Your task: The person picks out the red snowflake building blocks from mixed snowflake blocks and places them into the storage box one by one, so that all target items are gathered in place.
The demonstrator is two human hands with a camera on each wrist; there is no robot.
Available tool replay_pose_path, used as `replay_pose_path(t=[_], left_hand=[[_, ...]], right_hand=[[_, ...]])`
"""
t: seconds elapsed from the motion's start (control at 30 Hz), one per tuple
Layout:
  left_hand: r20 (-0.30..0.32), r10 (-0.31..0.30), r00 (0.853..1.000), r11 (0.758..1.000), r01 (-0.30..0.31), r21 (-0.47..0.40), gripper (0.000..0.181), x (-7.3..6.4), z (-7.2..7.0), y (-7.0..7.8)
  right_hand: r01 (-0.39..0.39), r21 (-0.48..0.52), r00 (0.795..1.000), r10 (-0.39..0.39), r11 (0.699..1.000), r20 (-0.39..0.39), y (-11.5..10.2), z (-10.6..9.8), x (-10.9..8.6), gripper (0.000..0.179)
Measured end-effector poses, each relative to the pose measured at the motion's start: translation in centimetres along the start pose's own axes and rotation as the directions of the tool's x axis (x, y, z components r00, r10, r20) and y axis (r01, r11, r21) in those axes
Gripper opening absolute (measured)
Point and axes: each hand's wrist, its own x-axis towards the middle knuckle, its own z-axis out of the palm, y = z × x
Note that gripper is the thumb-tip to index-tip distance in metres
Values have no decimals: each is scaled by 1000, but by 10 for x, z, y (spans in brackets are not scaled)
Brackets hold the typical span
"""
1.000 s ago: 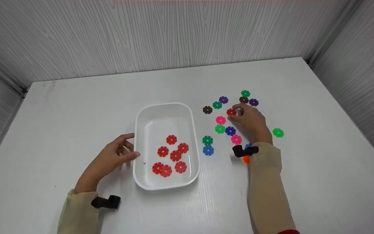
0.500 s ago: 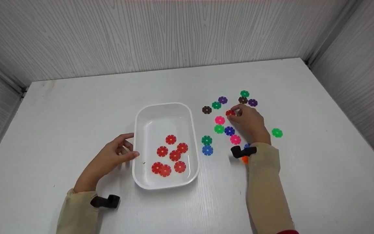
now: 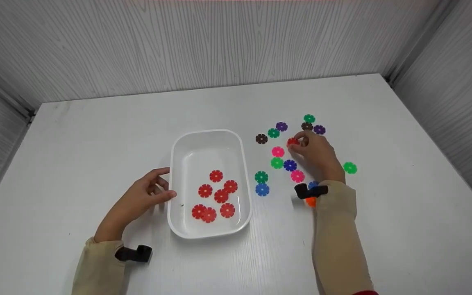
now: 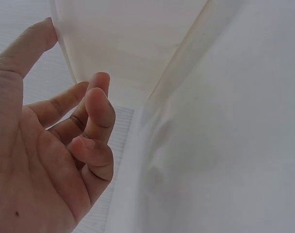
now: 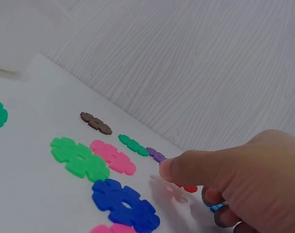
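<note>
My right hand (image 3: 317,152) pinches a red snowflake-shaped plastic disc (image 3: 292,141) between thumb and fingertips, among the scattered discs. In the right wrist view the thumb covers most of this red disc (image 5: 189,189), and a shadow falls on the table below it. My left hand (image 3: 144,196) is at the left side of a white rectangular tray (image 3: 244,164); its thumb tip touches the rim and the index fingertip is right at the wall. Its other fingers bend loosely beside the tray (image 4: 123,43) in the left wrist view. Several red discs (image 3: 216,176) lie inside the tray, some overlapping.
Around the right hand lie loose discs: pink (image 3: 277,152), light green (image 3: 277,163), dark blue (image 3: 290,165), brown (image 3: 262,139) and purple (image 3: 319,130). An orange disc (image 3: 311,201) is partly under the right wrist camera (image 3: 309,191). Grey wood-grain panels (image 3: 219,45) stand behind the table.
The right thumb and fingertips have come together on the red disc, which has shifted slightly. The left hand and the tray stay where they were.
</note>
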Motion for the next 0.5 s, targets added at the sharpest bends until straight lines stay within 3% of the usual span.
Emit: replay_pose_path(t=[0.27,0.5], left_hand=[[1,3,1000,1000,-2,-10,66,1,-1,0],[4,6,1000,1000,-6,-11,65,1,0,1]], right_hand=[[112,8,993,-112,994,-47,-24,-11,-10,42],[229,-15,969,-230,973,-85,-54,-13,-28,39]])
